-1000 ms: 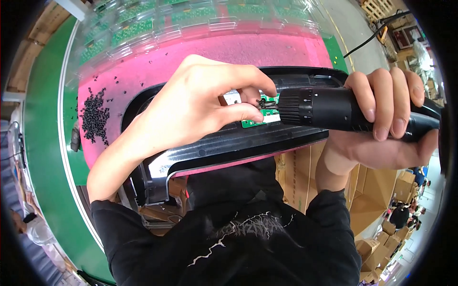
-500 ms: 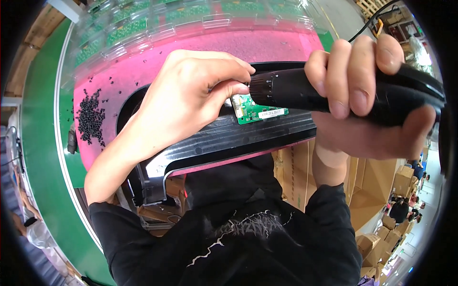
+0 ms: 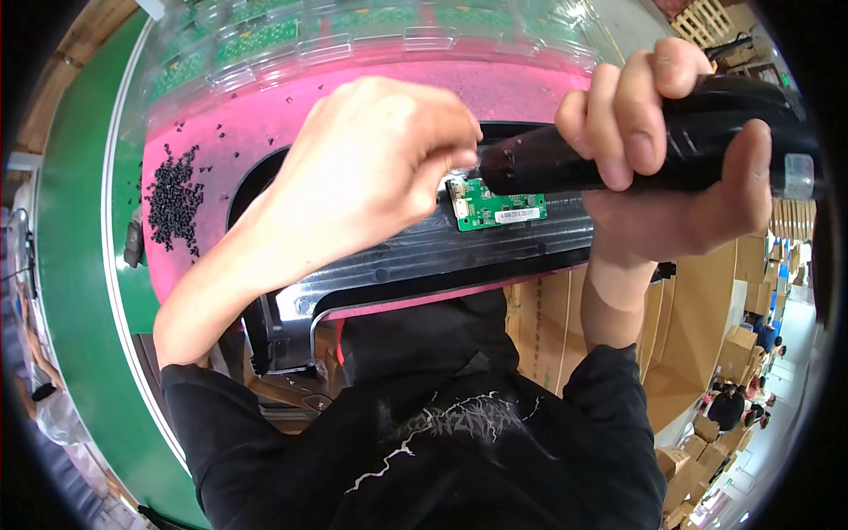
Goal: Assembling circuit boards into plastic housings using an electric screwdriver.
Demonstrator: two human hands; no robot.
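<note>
My right hand grips a black electric screwdriver, its nose pointing left. At that nose, my left hand has thumb and index finger pinched together. Whatever is between those fingertips is too small and blurred to make out. Just below the screwdriver's nose lies a green circuit board with a white label strip and pale connectors on its left edge. The board rests in a long black plastic housing. The screwdriver and my left hand hide part of the board and the housing's far side.
A pile of small black screws lies on the pink mat at left, with several scattered around it. Clear plastic trays holding green boards line the far side. Cardboard boxes stand at lower right; people are farther off.
The screwdriver and my right hand have shifted slightly left relative to the board. My left hand stays pinched by the screwdriver's nose. The whole view has moved a little.
</note>
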